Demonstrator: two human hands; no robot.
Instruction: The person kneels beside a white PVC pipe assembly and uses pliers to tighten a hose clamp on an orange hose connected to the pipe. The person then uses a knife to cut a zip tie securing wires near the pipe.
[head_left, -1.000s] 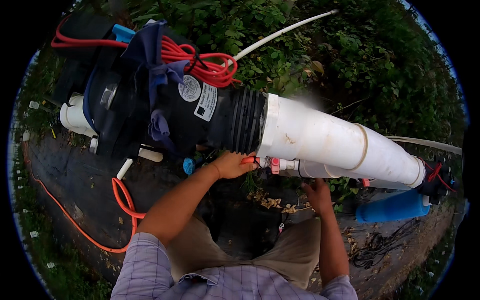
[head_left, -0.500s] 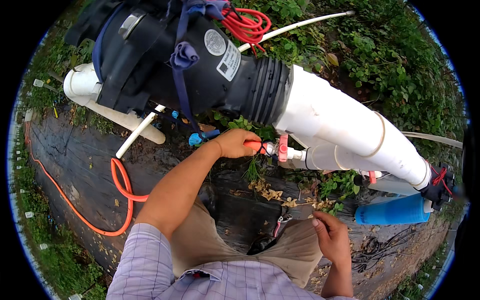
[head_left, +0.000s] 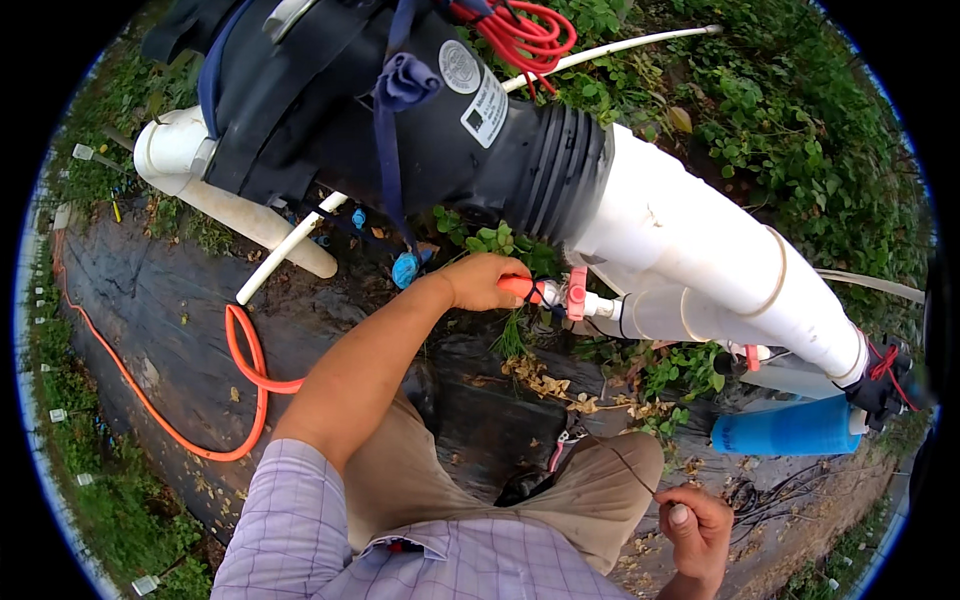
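My left grip [head_left: 487, 283] is closed around the end of the orange hose [head_left: 522, 289], just left of the red valve [head_left: 577, 293] on the small white pipe fitting. I judge this hold steadies the joint, where a dark tie wraps the hose. My right grip [head_left: 697, 530], on the near right beyond my knee, is curled with thumb against fingers and seems to pinch the thin dark strand [head_left: 627, 464], which slants across the knee; a hold so close to one tip probably leaves its length free to steer.

The thick white pipe [head_left: 700, 225] and ribbed black housing [head_left: 400, 135] lie just far of my left grip, so their lower edges crowd it from that side. Nearer me, between joint and knees, there is more room above the black ground sheet [head_left: 150, 335], with dry leaves [head_left: 540, 382] and a red-handled tool [head_left: 558, 456] lying there. To the right, the blue cylinder [head_left: 780, 428] bounds the space far of my right grip.
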